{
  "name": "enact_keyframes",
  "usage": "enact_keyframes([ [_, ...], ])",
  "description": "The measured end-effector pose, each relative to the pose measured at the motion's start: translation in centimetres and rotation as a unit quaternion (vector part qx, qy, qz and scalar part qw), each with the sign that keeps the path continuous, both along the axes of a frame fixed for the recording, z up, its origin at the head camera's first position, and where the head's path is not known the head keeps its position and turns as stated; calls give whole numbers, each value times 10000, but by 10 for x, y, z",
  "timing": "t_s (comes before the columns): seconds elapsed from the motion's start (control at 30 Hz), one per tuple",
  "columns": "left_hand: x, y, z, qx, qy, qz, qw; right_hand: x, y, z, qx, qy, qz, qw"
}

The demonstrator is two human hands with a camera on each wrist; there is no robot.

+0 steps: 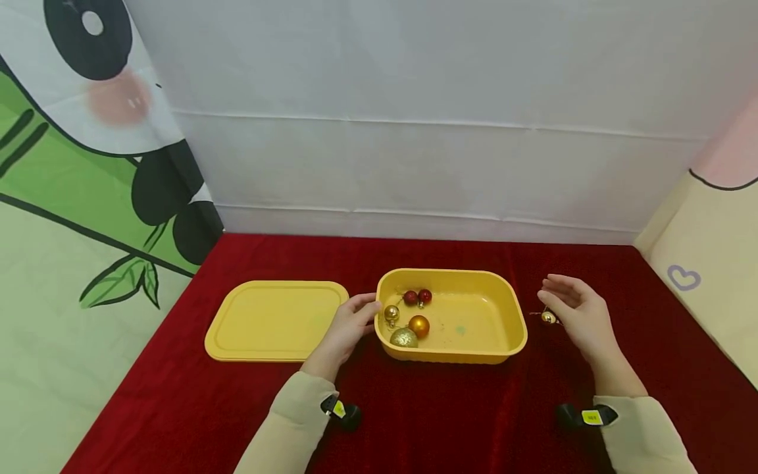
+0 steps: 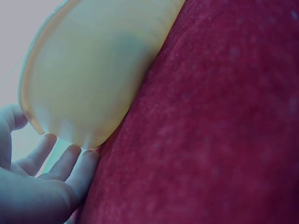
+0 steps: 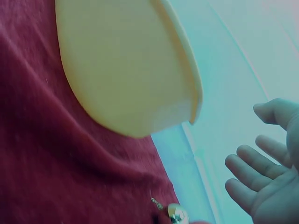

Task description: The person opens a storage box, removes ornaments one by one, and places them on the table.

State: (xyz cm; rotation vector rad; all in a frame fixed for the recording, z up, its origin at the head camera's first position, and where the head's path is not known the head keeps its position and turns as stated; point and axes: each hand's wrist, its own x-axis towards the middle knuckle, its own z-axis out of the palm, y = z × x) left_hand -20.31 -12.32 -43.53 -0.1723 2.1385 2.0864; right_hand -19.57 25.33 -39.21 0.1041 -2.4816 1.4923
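A yellow plastic box (image 1: 474, 355) stands on the red cloth. Its left side holds two red baubles (image 1: 410, 298), a small shiny gold bauble (image 1: 391, 313), an orange bauble (image 1: 418, 326) and a glittery gold bauble (image 1: 404, 338). My left hand (image 1: 348, 327) pinches the box's left rim, thumb on top and fingers against the outer wall, as the left wrist view shows. To the right of the box, my right hand (image 1: 577, 313) hovers with fingers relaxed and nothing held. Below its fingertips lies another gold bauble (image 1: 549, 318), also visible in the right wrist view.
A flat yellow lid (image 1: 272, 322) lies on the red cloth (image 1: 450, 421) left of the box. A white hanging sheet (image 1: 438, 171) closes off the back. Printed cloths flank the table on both sides.
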Motion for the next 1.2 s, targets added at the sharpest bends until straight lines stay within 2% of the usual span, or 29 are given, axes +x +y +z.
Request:
enact_keyframes([
  [0.2, -3, 2, -5, -28, -11, 63, 10000, -5, -12, -6, -174, -1, 333, 9993],
  [0.7, -13, 11, -1, 19, 17, 165, 9999, -28, -32, 4, -152, -94, 1116, 9936],
  [0.9, -13, 12, -1, 9, 4, 159, 9999, -28, -41, 0, -164, 30, 1251, 9920],
  [1.2, -14, 12, -2, -19, 27, 162, 9999, -31, -56, -3, -114, -30, 1528, 9882],
])
